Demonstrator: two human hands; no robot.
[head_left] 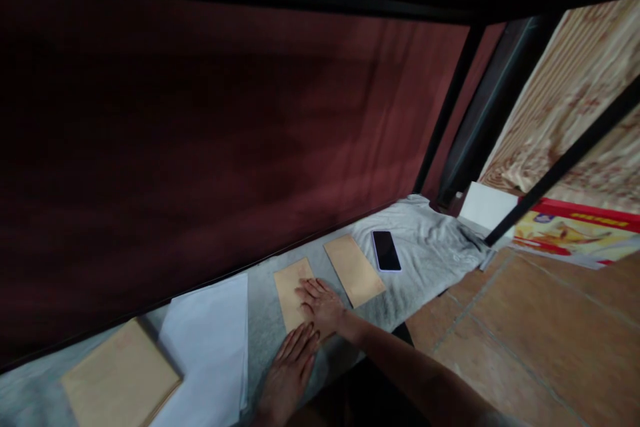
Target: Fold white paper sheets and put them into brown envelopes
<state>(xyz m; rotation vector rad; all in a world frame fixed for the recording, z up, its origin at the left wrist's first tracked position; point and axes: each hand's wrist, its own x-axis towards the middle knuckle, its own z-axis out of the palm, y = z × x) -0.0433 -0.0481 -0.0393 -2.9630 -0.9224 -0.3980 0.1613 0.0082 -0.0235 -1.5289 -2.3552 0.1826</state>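
Observation:
My right hand lies flat, fingers outstretched, on a tan rectangle of paper that looks like an envelope. Close beside it, my left hand rests palm down at the near edge of the same paper, its fingers extended. Neither hand grips anything. Part of the paper is hidden under the hands. A second tan paper rectangle lies just to the right, apart from the first. Beyond that is a dark-screened phone with a pale purple edge.
A grey cloth covers the narrow surface. White paper sheets and a stack of tan paper lie at the left. A dark red panel stands behind. Black frame bars and a red-yellow box are at the right, above tiled floor.

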